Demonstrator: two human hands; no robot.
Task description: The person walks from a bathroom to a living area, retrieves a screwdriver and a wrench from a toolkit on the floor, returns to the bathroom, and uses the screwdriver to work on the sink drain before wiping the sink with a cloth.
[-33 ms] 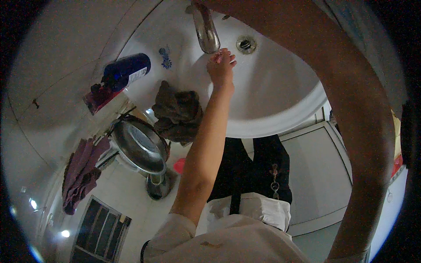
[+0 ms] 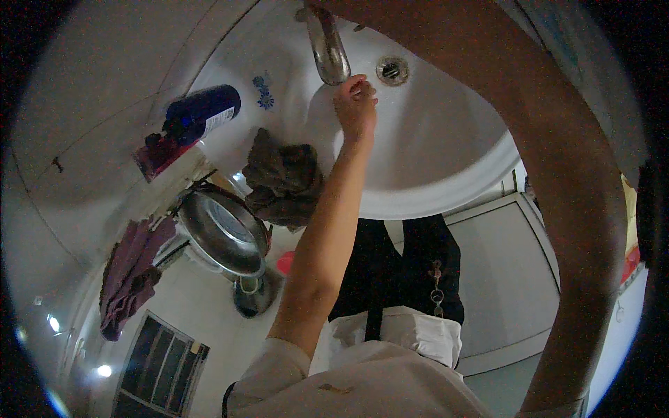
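Note:
My left hand (image 2: 356, 106) is just under the tip of the metal faucet (image 2: 327, 52), over the white sink basin (image 2: 432, 139). Its fingers curl inward into a loose fist, and no object shows in them. The round drain (image 2: 392, 70) lies a little to the right of the fingertips. From the lower right, my right forearm (image 2: 557, 125) arches up over the basin toward the faucet's base. My right hand is past the top edge, so its fingers are hidden.
A dark crumpled cloth (image 2: 282, 177) lies on the sink's left rim. Beyond it are a blue bottle (image 2: 203, 115) and a red packet (image 2: 160, 157). Metal basins (image 2: 223, 230) and a purple towel (image 2: 132, 279) are farther left. A white cabinet door (image 2: 502, 272) stands below the sink.
My left hand's fingers have curled in slightly more, and the hand has turned a little beneath the faucet. My right arm stays in place.

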